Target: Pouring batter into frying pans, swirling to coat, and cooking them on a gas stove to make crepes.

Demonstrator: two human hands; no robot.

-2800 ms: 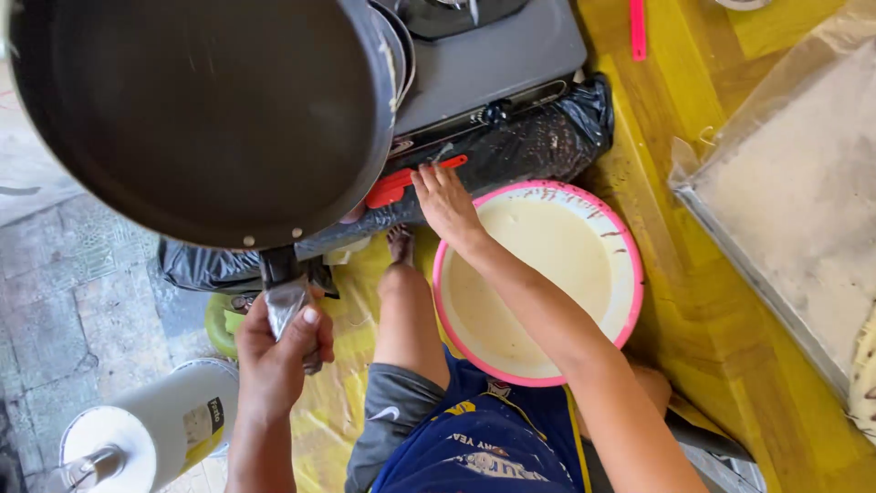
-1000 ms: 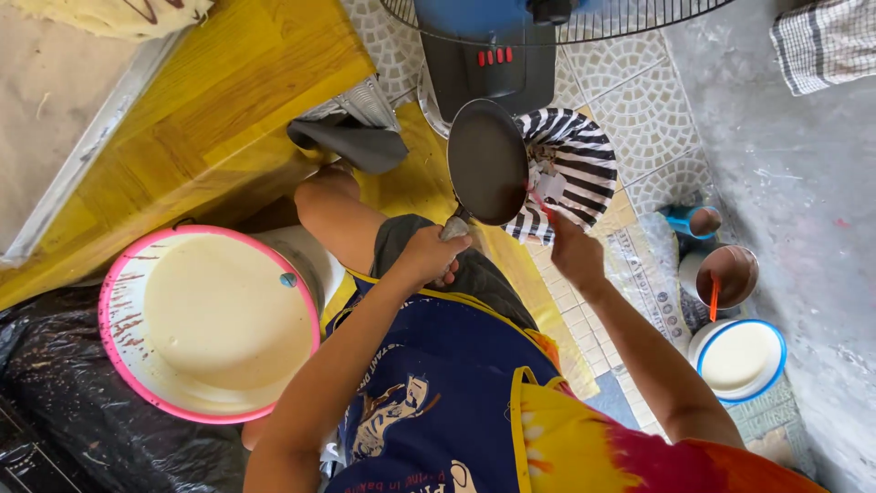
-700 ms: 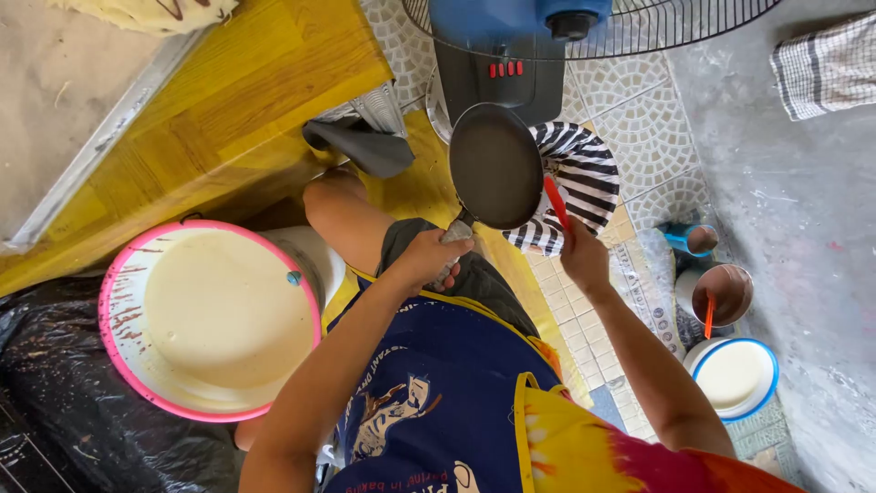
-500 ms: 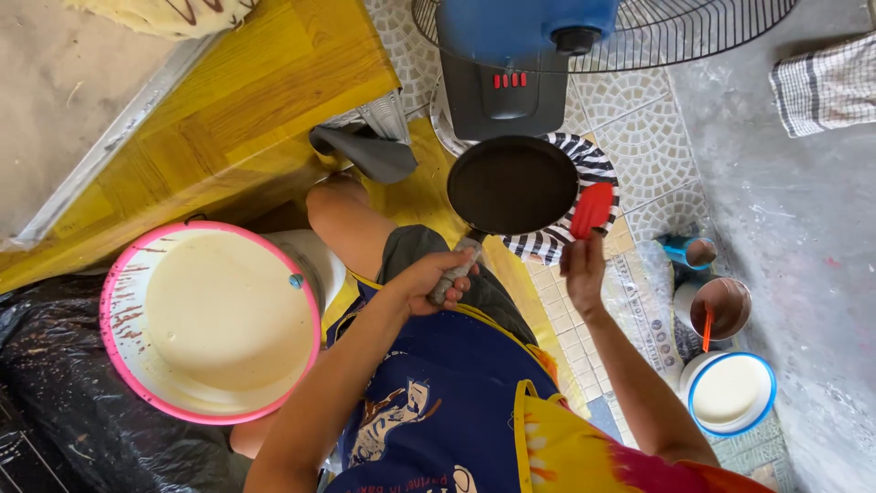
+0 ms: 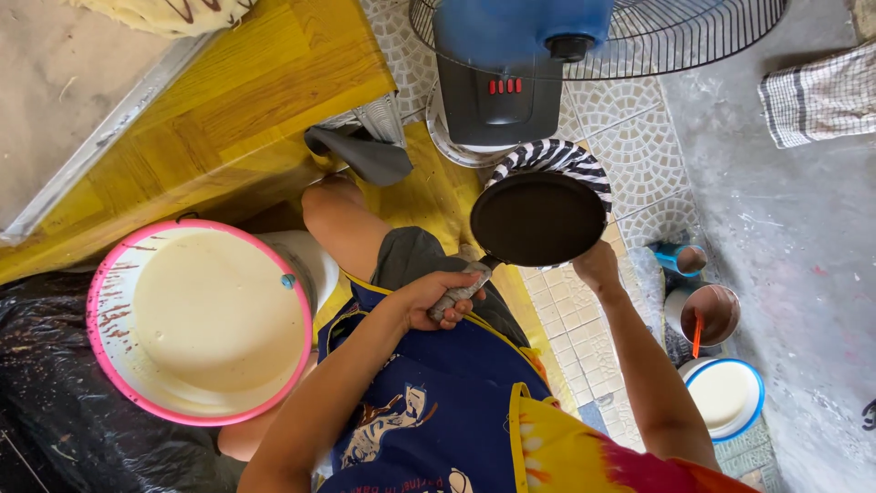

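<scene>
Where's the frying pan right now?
In the head view the black frying pan sits right of centre, its handle gripped by the left hand, over a striped cloth below the blue fan.

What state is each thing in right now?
Left hand: closed on the pan handle.
Right hand: at the pan's underside; grip hidden.
Frying pan: empty, held in the air.
Pink-rimmed basin: holds pale batter.
Blue-rimmed bowl: holds pale liquid.
Fan: running or not, cannot tell.

We count one black frying pan (image 5: 538, 219), one pink-rimmed batter basin (image 5: 196, 319) at lower left, one blue fan (image 5: 547, 55) at top, two small bowls (image 5: 712, 310) at right, and one blue-rimmed bowl (image 5: 725, 397).
</scene>
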